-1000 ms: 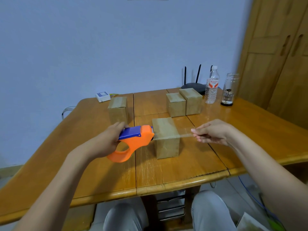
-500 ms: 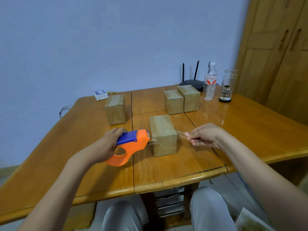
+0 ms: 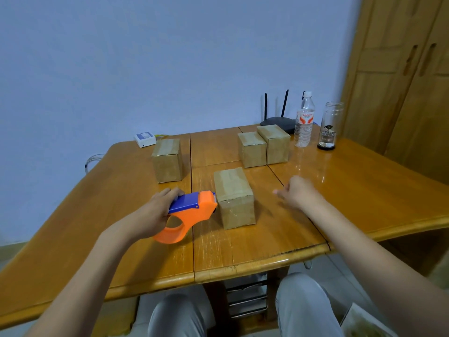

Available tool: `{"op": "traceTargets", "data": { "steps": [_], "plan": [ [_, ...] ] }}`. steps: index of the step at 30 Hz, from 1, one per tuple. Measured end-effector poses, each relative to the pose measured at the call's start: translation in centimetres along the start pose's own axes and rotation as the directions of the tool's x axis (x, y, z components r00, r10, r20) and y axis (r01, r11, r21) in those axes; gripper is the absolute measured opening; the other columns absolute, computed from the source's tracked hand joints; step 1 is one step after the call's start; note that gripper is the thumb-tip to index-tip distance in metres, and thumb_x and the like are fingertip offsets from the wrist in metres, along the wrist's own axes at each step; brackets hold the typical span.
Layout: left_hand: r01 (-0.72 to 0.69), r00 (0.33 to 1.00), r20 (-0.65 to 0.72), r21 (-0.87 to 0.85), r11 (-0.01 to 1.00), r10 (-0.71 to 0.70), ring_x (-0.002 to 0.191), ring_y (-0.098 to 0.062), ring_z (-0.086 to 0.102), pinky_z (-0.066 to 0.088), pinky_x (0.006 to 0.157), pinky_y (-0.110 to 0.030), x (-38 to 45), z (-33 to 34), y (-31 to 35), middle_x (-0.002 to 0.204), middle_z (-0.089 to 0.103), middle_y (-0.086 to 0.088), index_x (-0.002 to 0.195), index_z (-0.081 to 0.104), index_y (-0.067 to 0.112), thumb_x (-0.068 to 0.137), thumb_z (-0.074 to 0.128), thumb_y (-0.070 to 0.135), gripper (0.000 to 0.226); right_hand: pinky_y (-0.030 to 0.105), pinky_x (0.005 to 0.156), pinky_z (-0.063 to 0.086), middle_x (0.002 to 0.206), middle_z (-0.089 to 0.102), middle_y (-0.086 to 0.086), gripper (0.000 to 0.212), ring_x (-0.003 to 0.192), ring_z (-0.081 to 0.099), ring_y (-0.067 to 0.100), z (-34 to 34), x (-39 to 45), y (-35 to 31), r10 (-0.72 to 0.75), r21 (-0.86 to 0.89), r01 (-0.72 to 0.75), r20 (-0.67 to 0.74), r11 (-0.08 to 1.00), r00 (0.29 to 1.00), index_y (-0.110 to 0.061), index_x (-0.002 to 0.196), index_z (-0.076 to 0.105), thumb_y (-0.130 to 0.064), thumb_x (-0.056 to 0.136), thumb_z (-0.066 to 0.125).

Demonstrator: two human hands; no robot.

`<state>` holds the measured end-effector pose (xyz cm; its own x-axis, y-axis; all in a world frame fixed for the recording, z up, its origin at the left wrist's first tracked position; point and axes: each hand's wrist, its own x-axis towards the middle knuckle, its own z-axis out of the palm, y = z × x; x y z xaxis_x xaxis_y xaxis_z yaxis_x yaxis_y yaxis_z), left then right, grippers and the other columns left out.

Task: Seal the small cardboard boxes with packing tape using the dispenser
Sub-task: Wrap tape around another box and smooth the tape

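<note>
A small cardboard box (image 3: 234, 198) stands near the middle of the wooden table (image 3: 364, 190), with tape along its top. My left hand (image 3: 155, 212) grips the orange and blue tape dispenser (image 3: 194, 210), whose front end touches the box's left side near the top edge. My right hand (image 3: 298, 193) hovers low over the table a short way right of the box, fingers curled together in a pinch. The clear tape between box and fingers is too faint to make out. Another box (image 3: 167, 164) stands at the back left, and two more boxes (image 3: 251, 149) (image 3: 274, 144) stand side by side behind.
A water bottle (image 3: 304, 120), a glass jar (image 3: 329, 127) and a black router (image 3: 277, 122) stand at the table's far right. A small white device (image 3: 145, 139) lies at the far left edge. A wooden wardrobe (image 3: 401, 81) rises on the right.
The dispenser came down from box-top height to the box's left side. My right hand dropped from holding the tape stretched above the box to table level on its right.
</note>
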<state>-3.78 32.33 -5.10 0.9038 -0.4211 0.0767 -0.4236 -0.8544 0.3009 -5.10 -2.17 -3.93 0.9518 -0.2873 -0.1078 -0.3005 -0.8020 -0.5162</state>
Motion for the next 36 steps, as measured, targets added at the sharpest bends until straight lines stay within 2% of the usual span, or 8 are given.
{"op": "traceTargets", "data": {
  "steps": [3,5,7,11,18,26,32,36],
  "plan": [
    [-0.002,1.0,0.0,-0.02,1.0,0.002,0.097,-0.009,0.051,0.04,0.076,-0.023,-0.1,-0.1,0.0,0.111,0.05,0.013,0.12,0.044,0.038,0.091,0.066,0.006,0.048,0.03,0.096,0.047,0.129,0.065,0.013,0.041,0.116,0.063,0.027,-0.7,-2.6,-2.1,-0.343,0.088,0.38,-0.282,0.921,0.896,-0.007,0.134,0.06,-0.034,0.107,0.045],
    [0.003,1.0,0.003,-0.021,1.0,-0.003,0.098,-0.009,0.051,0.039,0.076,-0.023,0.1,-0.1,0.0,0.111,0.05,0.014,0.12,0.044,0.037,0.09,0.067,0.006,0.049,0.027,0.119,0.018,0.157,0.04,0.002,0.05,0.147,0.034,0.018,-0.8,-5.0,-4.5,-0.608,-0.056,0.607,-0.162,0.792,0.778,-0.015,0.152,0.042,-0.037,0.108,0.038],
    [0.013,1.0,0.005,-0.024,1.0,-0.013,0.097,-0.008,0.051,0.039,0.075,-0.021,0.1,0.0,0.1,0.11,0.05,0.015,0.12,0.044,0.038,0.09,0.069,0.007,0.049,0.032,0.125,0.003,0.167,0.016,-0.004,0.064,0.155,0.009,0.014,0.7,-6.1,-6.0,-0.715,-0.19,0.709,0.05,0.679,0.698,-0.019,0.16,0.022,-0.051,0.105,0.034],
    [0.013,1.0,-0.009,-0.021,1.0,-0.013,0.094,-0.007,0.051,0.041,0.073,-0.021,-0.3,0.0,0.2,0.109,0.051,0.013,0.119,0.044,0.038,0.09,0.067,0.006,0.049,0.038,0.123,0.011,0.169,0.003,-0.002,0.082,0.156,0.004,0.021,3.1,-6.0,-5.4,-0.643,-0.383,0.687,0.258,0.617,0.721,-0.019,0.162,0.006,-0.065,0.1,0.034],
    [0.001,1.0,-0.027,-0.068,0.998,-0.002,0.096,-0.011,0.052,0.039,0.074,-0.02,-0.9,-0.9,0.5,0.109,0.051,0.011,0.118,0.047,0.034,0.089,0.069,0.005,0.046,0.028,0.115,-0.006,0.168,0.001,-0.003,0.079,0.155,0.003,0.016,5.0,-5.5,-3.6,-0.72,-0.446,0.695,0.146,0.563,0.678,-0.022,0.162,0.002,-0.065,0.101,0.028],
    [0.08,0.997,-0.015,0.026,0.996,-0.08,0.097,-0.01,0.051,0.041,0.076,-0.023,-2.3,-2.1,-1.4,0.115,0.053,0.01,0.116,0.043,0.039,0.089,0.072,0.012,0.048,0.028,0.113,-0.009,0.169,0.0,-0.003,0.077,0.155,0.002,0.014,4.9,-5.7,-3.6,-0.718,-0.418,0.7,0.146,0.579,0.681,-0.022,0.161,0.001,-0.064,0.102,0.028],
    [0.081,0.992,0.071,0.276,0.958,-0.104,0.105,-0.015,0.043,0.039,0.087,-0.029,-2.7,-2.6,-0.8,0.119,0.047,0.005,0.131,0.039,0.034,0.095,0.057,0.008,0.048,0.025,0.111,-0.007,0.169,0.004,-0.001,0.078,0.155,0.006,0.015,4.7,-5.4,-4.0,-0.723,-0.425,0.702,0.145,0.571,0.675,-0.022,0.162,0.004,-0.063,0.102,0.03],
    [-0.013,0.98,0.177,0.53,0.848,-0.095,0.107,-0.018,0.041,0.044,0.091,-0.034,-0.8,-3.9,1.9,0.121,0.045,0.001,0.135,0.034,0.033,0.094,0.049,-0.001,0.055,0.023,0.11,-0.003,0.169,0.006,-0.001,0.078,0.155,0.008,0.015,4.6,-5.5,-4.3,-0.719,-0.428,0.702,0.156,0.569,0.677,-0.02,0.162,0.006,-0.062,0.102,0.034]
  ]
}}
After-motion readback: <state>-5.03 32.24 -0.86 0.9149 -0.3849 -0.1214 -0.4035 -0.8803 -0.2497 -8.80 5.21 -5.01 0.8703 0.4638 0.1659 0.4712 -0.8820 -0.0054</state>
